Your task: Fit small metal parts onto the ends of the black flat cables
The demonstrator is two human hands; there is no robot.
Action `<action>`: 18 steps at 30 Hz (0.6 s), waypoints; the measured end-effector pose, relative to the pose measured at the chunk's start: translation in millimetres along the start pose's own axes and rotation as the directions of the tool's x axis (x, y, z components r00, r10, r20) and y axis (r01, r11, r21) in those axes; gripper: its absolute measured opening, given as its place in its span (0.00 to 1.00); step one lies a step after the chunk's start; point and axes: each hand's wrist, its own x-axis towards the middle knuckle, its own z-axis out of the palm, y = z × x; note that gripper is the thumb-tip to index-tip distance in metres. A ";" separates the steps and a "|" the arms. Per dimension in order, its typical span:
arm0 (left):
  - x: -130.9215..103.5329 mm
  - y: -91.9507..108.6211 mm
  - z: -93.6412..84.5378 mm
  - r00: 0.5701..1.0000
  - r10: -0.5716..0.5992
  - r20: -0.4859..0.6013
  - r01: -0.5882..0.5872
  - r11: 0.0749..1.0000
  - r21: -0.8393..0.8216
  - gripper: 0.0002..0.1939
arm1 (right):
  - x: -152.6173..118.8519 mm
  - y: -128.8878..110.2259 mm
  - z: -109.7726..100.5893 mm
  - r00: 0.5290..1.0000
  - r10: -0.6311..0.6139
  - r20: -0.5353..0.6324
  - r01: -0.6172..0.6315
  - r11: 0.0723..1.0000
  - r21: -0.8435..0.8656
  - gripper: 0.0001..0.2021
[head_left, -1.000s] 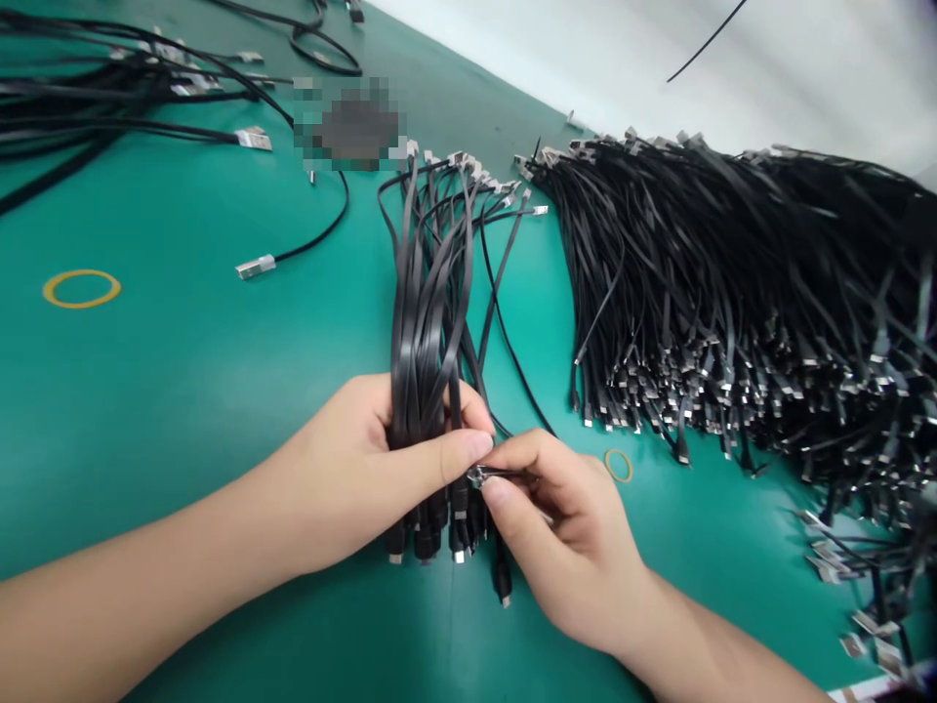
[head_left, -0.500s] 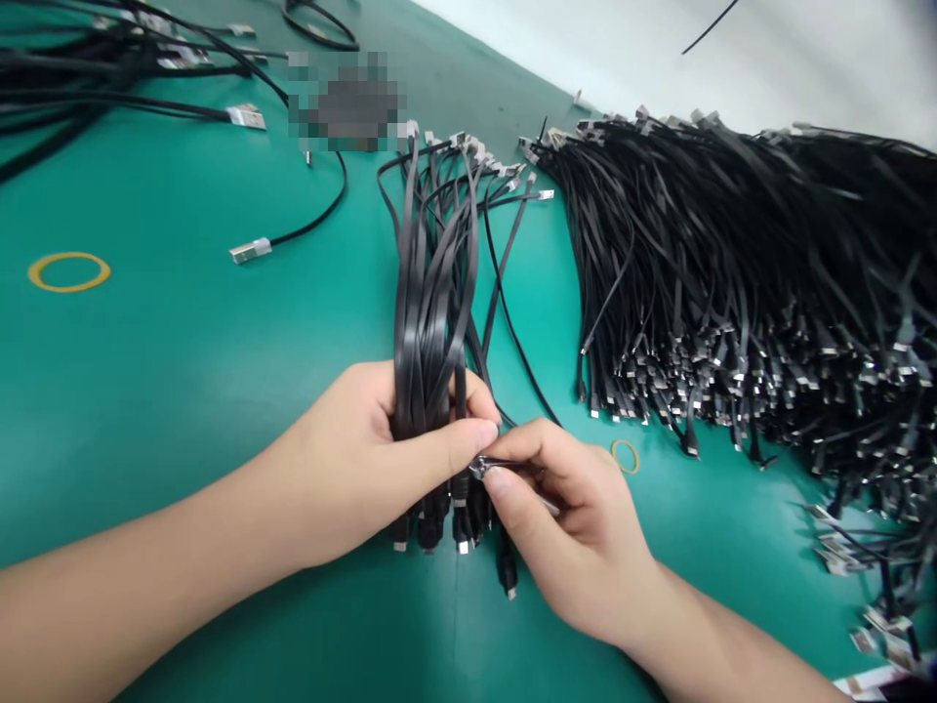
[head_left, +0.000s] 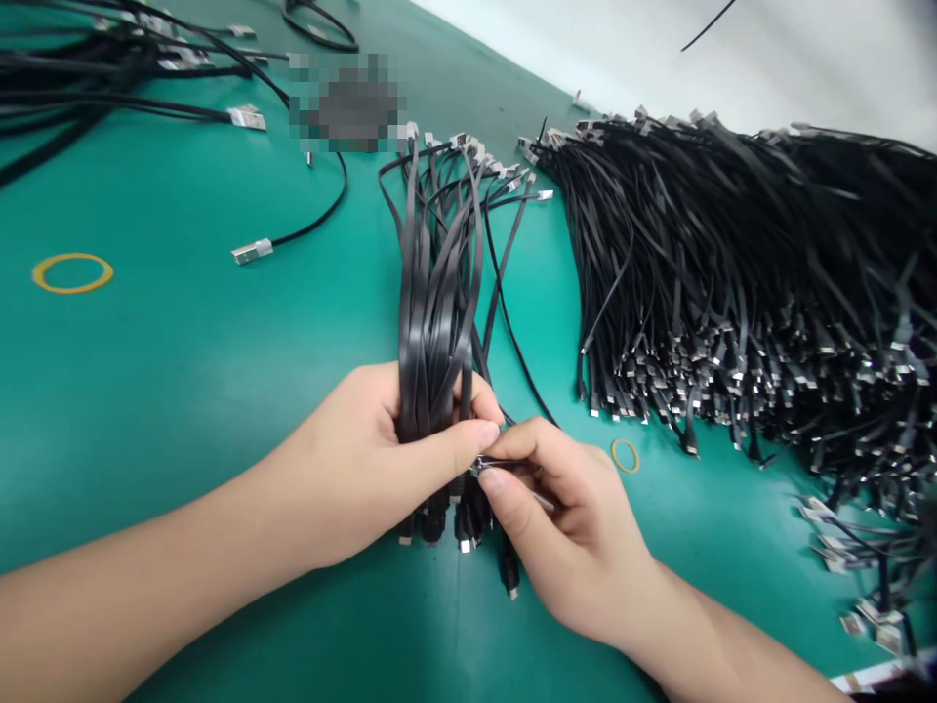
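Observation:
My left hand (head_left: 395,459) is wrapped round a bundle of flat black cables (head_left: 431,322) with metal plugs at both ends. The bundle's far plugs lie fanned out on the green table, and its near connectors hang below my fingers. Beside it, touching the left thumb tip, my right hand (head_left: 563,517) pinches a small dark piece with a shiny metal end (head_left: 479,466), probably a cable connector; its rest is partly hidden in the palm. One loose connector (head_left: 510,571) dangles between the hands.
A large pile of black cables (head_left: 695,244) covers the right side of the green table (head_left: 183,391). More cables (head_left: 95,78) lie at the back left. One yellow band (head_left: 72,273) lies at left, another (head_left: 625,456) near my right hand. A pixelated patch hides something behind the bundle.
The bundle and my left hand have shifted very slightly right. My right hand keeps its pinch in nearly the same place.

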 end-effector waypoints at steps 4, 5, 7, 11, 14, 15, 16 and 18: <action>-0.1 -0.4 -1.0 1.000 0.018 0.007 -0.018 1.000 0.002 0.05 | -0.2 0.6 -0.9 1.000 0.024 0.006 -0.024 1.000 -0.009 0.03; -0.2 -0.5 -1.3 1.000 0.019 0.007 -0.019 1.000 0.003 0.05 | -0.4 0.8 -1.4 0.999 0.030 0.012 -0.030 1.000 -0.007 0.03; -0.5 -0.9 -1.5 1.000 0.019 0.010 -0.019 1.000 0.002 0.05 | -0.6 1.2 -2.6 0.999 0.045 0.022 -0.045 0.999 0.004 0.04; -0.6 -1.9 -1.2 0.999 0.031 0.026 -0.031 1.000 -0.006 0.05 | -0.2 1.3 -4.9 0.998 0.058 0.035 -0.058 0.998 0.004 0.07; -0.4 -1.9 -1.0 0.999 0.030 0.033 -0.030 1.000 -0.007 0.04 | 0.6 0.2 -5.9 0.997 0.064 0.039 -0.064 0.998 -0.008 0.07; -0.3 -1.7 -1.1 0.999 0.029 0.033 -0.028 1.000 -0.009 0.04 | 0.8 -0.4 -6.2 0.997 0.065 0.043 -0.065 0.998 -0.009 0.07; -0.1 -1.6 -1.3 0.999 0.028 0.033 -0.028 1.000 -0.011 0.04 | 1.2 -1.0 -6.3 0.997 0.066 0.044 -0.065 0.998 -0.010 0.08; 0.1 -1.3 -1.8 0.999 0.030 0.032 -0.029 0.999 -0.013 0.04 | 1.7 -1.7 -6.5 0.997 0.067 0.044 -0.066 0.998 -0.012 0.08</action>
